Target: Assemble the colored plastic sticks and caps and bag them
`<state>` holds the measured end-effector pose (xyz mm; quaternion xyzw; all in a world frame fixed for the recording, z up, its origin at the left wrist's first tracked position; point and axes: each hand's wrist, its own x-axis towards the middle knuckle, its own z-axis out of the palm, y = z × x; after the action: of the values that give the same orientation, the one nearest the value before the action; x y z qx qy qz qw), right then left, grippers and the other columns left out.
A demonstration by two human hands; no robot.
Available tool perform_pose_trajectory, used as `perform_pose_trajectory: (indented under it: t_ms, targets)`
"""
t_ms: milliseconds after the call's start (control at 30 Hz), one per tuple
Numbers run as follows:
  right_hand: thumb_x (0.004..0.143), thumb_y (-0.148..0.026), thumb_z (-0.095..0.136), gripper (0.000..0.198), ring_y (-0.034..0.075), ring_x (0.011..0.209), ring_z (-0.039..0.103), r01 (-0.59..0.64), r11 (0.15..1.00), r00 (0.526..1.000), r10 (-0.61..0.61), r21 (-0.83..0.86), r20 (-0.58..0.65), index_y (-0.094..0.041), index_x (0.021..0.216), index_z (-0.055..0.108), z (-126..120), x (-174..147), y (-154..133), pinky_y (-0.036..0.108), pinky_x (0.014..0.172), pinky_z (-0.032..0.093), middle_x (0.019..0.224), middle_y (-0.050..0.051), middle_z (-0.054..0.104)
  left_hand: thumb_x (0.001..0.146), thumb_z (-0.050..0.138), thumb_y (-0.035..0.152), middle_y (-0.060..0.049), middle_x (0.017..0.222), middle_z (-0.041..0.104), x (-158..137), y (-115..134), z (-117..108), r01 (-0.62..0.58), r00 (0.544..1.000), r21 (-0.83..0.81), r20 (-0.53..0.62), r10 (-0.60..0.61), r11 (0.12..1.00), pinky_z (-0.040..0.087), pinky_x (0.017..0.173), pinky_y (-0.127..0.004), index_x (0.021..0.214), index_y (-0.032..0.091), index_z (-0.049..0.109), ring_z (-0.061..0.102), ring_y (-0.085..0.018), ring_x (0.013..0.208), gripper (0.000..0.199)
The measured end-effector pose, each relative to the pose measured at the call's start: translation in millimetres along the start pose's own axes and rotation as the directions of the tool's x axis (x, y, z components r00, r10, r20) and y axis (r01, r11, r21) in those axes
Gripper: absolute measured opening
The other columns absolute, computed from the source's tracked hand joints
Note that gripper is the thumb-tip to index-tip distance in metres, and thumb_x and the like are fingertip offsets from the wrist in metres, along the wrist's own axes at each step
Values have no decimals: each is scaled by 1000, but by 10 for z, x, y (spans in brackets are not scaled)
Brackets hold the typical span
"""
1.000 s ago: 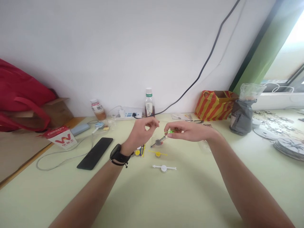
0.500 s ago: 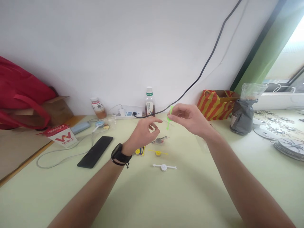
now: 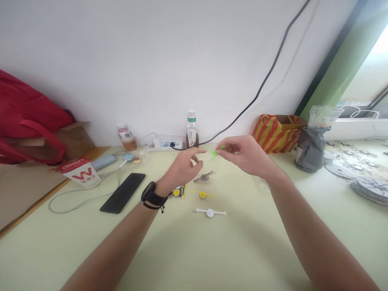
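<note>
My right hand (image 3: 245, 155) pinches a small bright green arrow-shaped spinner pointer (image 3: 214, 153) between thumb and fingertips, above the table. Part of the pointer is hidden by the fingers. My left hand (image 3: 186, 165) hovers to its left, index finger stretched toward the pointer and thumb apart from it; I see nothing held there. Below the hands lie a dark arrow spinner (image 3: 204, 177), a yellow arrow spinner (image 3: 203, 195) and a white arrow spinner (image 3: 210, 213), each with a round hub. More yellow and dark pieces (image 3: 177, 193) sit beside my left wrist, partly covered.
A black phone-like slab (image 3: 123, 193), a cable and a red-and-white box (image 3: 80, 173) are on the left. Against the wall stand two bottles, one dark (image 3: 192, 129), and a power strip (image 3: 166, 142). A striped bag (image 3: 277, 133) and stacked discs (image 3: 371, 188) are on the right.
The green pointer has turned from nearly upright to a slant in my right fingers, which have dipped slightly. My left hand keeps nearly the same pose.
</note>
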<state>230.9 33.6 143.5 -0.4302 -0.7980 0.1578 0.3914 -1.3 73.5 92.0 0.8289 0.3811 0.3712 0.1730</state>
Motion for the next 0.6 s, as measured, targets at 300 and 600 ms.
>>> perform_pose_trajectory:
  t_ms: [300,600]
  targets:
    - [88,-12,56,19,18,76,63,18,973,989,16,-230,146,-20,88,73,108,-2,17,29,66,45,90,5,74,95,63,38,-8,124,73,4,35,-50,23,999,-74,48,-19,997,63,75,-31,120,23,71,74,-19,89,30]
    - [96,-4,41,36,23,98,64,44,914,985,28,-403,172,-20,113,69,278,36,95,32,80,43,112,9,73,92,67,31,-8,121,73,3,-66,-145,-100,984,-44,143,105,994,64,83,-31,92,21,78,76,-18,86,14]
